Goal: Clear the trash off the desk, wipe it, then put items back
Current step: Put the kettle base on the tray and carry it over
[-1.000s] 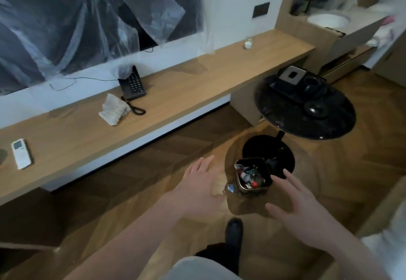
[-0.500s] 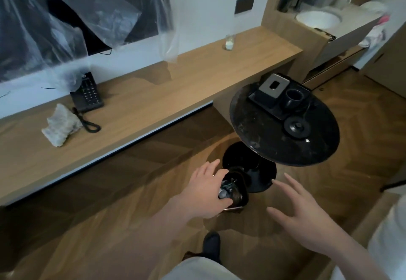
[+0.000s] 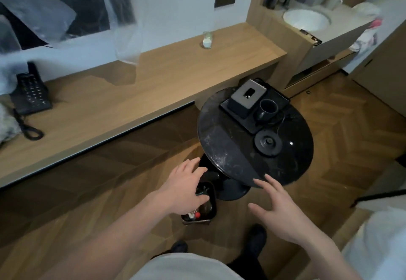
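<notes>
While the phone [image 3: 29,92] and a crumpled cloth [image 3: 6,123] sit at the far left of the wooden counter [image 3: 123,102], I judge I'm in the trash-clearing step. My left hand [image 3: 186,189] hangs over the small bin [image 3: 203,209] on the floor, fingers loosely spread and gripping nothing I can see; litter lies in the bin. My right hand [image 3: 279,211] is open and empty beside the round black table [image 3: 222,139]. Next I would turn back to the counter, where a glass [image 3: 207,40] stands, and wipe.

Herringbone wood floor [image 3: 362,130] lay below a white wall [image 3: 180,0]; a round black side table [image 3: 230,148] stood near — white basin [image 3: 306,19] far right.
</notes>
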